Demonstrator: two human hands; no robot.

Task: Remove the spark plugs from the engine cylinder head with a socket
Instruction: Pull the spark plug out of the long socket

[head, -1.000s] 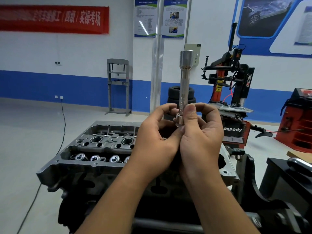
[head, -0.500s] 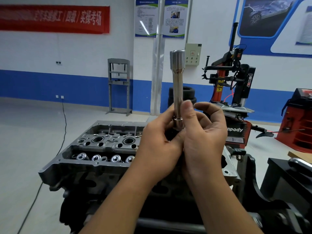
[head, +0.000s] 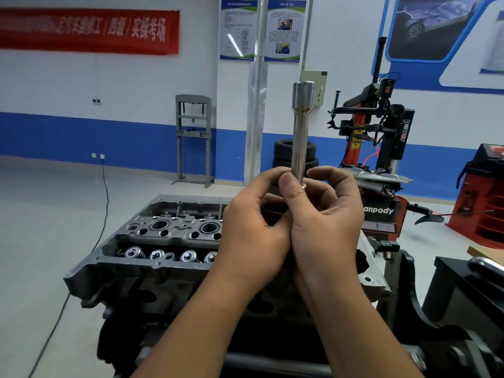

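A long chrome spark plug socket (head: 300,126) stands upright in front of me, wide end up. My left hand (head: 253,227) and my right hand (head: 327,219) both curl round its lower end, thumbs pressed together on the shaft. What sits below the fingers is hidden. Beneath the hands lies the grey engine cylinder head (head: 163,236), with round spark plug wells along its middle and valve springs along the near side. Its right half is covered by my hands.
The cylinder head rests on a black engine stand (head: 450,336). A tyre changer (head: 381,137), stacked tyres (head: 283,156) and a red machine (head: 485,195) stand behind on the right. A grey shop press (head: 193,137) is by the far wall. A black cable (head: 103,214) runs across the floor at left.
The socket has shifted slightly to the left and straightened between the fingers, and both hands have re-gripped its lower end. The cylinder head has not moved.
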